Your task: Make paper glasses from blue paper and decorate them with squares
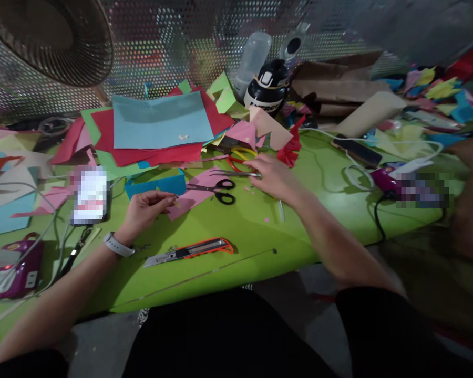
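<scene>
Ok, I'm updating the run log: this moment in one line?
left hand: pinched at pink paper, contents unclear; right hand: holding tweezers; black scissors: blades over pink paper; utility knife: on green table, blade extended

The one word that can be read is "ENERGY", in dark capitals on the white band of the black bottle [268, 92] at the back of the bench [256, 268]; the foot of the lettering meets the peach paper [274, 130] in front. Pale marks on the bottle's upper part are too small to read; the phone [90, 195] has a blurred-out screen; markings on the left purple device [28, 265] cannot be made out.
</scene>
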A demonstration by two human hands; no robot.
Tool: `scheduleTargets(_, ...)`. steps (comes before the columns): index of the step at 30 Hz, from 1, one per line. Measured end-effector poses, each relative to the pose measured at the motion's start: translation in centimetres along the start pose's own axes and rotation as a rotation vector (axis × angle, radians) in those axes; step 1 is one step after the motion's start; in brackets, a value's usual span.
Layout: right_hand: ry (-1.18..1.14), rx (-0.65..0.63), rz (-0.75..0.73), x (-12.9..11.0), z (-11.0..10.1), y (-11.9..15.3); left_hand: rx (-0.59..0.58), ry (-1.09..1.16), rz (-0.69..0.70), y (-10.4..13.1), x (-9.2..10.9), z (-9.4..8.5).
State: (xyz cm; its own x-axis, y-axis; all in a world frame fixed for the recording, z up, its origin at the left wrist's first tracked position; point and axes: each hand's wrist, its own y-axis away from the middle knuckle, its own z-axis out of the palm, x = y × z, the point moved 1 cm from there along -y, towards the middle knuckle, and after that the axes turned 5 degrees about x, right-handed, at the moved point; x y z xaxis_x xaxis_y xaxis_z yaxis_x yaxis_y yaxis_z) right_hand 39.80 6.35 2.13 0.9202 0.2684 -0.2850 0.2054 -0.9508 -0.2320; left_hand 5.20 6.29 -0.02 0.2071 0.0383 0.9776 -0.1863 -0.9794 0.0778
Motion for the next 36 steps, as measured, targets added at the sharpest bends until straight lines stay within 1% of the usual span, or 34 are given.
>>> scheduleTargets(1,0.032,-0.002,-0.015,-0.5,0.1,0.1,0.019,-0.020,0.041,0.1,0.1,0.0)
scheduleTargets(2,0.049,-0.034,-0.039,-1.2,0.2,0.1,0.046,-0.043,0.091,0.1,0.1,0.0)
scheduleTargets(4,0.063,-0.157,-0.085,-2.8,0.7,0.2,0.092,-0.065,0.147,0.4,0.3,0.1)
scheduleTargets(6,0.107,-0.269,-0.095,-4.1,1.2,0.1,0.097,-0.031,0.093,0.7,0.6,0.2)
scheduleTargets(8,0.149,-0.319,-0.077,-4.8,1.6,-0.2,0.056,0.018,-0.013,1.1,0.8,0.3)
scheduleTargets(11,0.137,-0.330,-0.075,-4.7,2.0,-1.0,0.013,0.055,-0.087,1.5,1.1,0.4)
scheduleTargets(15,0.139,-0.332,-0.102,-4.2,2.1,-1.8,0.004,0.099,-0.103,1.7,0.9,0.6)
scheduleTargets(18,0.193,-0.369,-0.096,-4.3,1.7,-1.9,0.015,0.118,-0.089,1.6,0.5,0.6)
scheduleTargets(21,0.241,-0.406,-0.069,-4.2,1.1,-1.7,0.004,0.200,-0.149,1.6,0.2,0.6)
scheduleTargets(23,0.209,-0.407,-0.022,-3.6,0.7,-1.5,-0.004,0.268,-0.194,1.6,0.1,0.7)
scheduleTargets(25,0.075,-0.404,0.079,-2.6,0.4,-1.2,-0.004,0.313,-0.228,1.7,0.1,0.9)
scheduleTargets(26,-0.045,-0.409,0.148,-2.0,0.3,-1.0,-0.003,0.328,-0.243,1.7,0.0,1.0)
scheduleTargets(28,-0.364,-0.439,0.282,-1.1,0.4,-0.5,-0.005,0.355,-0.267,1.8,0.0,1.2)
scheduleTargets(30,-0.690,-0.465,0.363,-0.9,0.7,0.0,-0.014,0.389,-0.282,1.8,0.0,1.4)
scheduleTargets(32,-0.939,-0.451,0.415,-1.7,1.2,0.3,-0.028,0.418,-0.289,1.9,-0.1,1.5)
scheduleTargets(34,-1.125,-0.377,0.486,-3.3,2.0,0.3,-0.040,0.424,-0.263,2.0,-0.1,1.6)
scheduleTargets(36,-1.264,-0.275,0.539,-5.3,3.1,0.1,-0.048,0.394,-0.211,2.2,-0.1,1.7)
